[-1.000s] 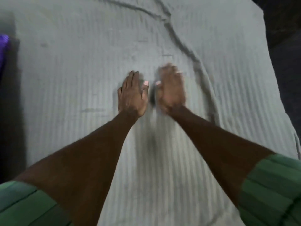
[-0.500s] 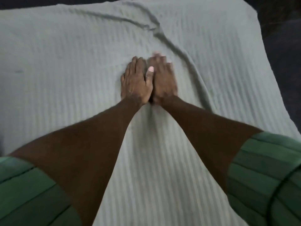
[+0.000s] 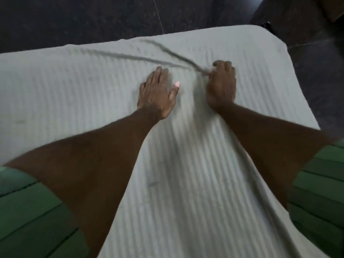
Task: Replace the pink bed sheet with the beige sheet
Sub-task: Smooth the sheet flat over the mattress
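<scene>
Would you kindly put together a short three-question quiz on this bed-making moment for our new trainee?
1. True or false: the left hand lies flat with straight fingers on the beige sheet.
2. Multiple choice: what is the right hand doing? A) hanging idle above the bed B) gripping the sheet where the wrinkles meet C) holding a pillow
3. Fill in: the wrinkles run from the right hand toward the ___ edge of the bed.

Key: 1 true; 2 B; 3 far
</scene>
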{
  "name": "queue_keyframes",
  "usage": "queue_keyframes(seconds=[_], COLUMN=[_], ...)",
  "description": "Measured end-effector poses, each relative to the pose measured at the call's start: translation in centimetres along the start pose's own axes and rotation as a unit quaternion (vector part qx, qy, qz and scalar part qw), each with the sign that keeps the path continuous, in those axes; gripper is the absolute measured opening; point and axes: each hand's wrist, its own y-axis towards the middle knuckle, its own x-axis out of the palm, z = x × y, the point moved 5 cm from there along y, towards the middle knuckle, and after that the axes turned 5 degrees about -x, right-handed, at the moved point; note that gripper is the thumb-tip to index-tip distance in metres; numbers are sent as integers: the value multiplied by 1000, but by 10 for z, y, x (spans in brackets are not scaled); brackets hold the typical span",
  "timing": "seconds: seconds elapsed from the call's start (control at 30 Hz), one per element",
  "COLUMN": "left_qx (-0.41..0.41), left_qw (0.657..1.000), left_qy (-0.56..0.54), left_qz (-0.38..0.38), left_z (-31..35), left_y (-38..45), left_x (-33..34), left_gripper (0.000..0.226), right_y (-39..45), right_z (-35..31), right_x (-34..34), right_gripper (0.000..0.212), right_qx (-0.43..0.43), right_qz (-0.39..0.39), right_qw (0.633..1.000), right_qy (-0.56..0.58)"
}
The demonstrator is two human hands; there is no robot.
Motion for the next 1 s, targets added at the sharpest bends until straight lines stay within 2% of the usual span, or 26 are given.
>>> queue_keyframes(seconds=[0.07,0.17,0.27,0.37,0.57,0.67,0.9,1.0], left_qx=[28,42,22,-9,-15,-11,-32,-22], left_qw=[1000,999,1000,1000,999,999,998,998], left_qy=[1,1,2,5,25,27,39,49], left_qz=[0,-6,-6,9,37,25,28,30], left_z=[17,39,48,50,71,87,77,71], left_y=[13,30,43,49,63,72,79,76], left_x=[3,13,21,25,31,37,41,40], left_gripper=[68,67,67,65,63,61,61,61], right_y=[21,52,73,75,73,86,99,96], right_z=[19,22,27,25,34,49,72,69], right_x=[2,14,28,37,45,36,29,26], right_gripper=[36,46,41,29,26,29,28,27], right_qx=[80,66,96,78,28,14,-68,-68], right_qz=[-17,-91,-104,-78,-40,-34,-5,21], right_qw=[997,994,990,991,994,993,996,996], right_qy=[10,-6,-25,-71,-100,-109,-54,-63])
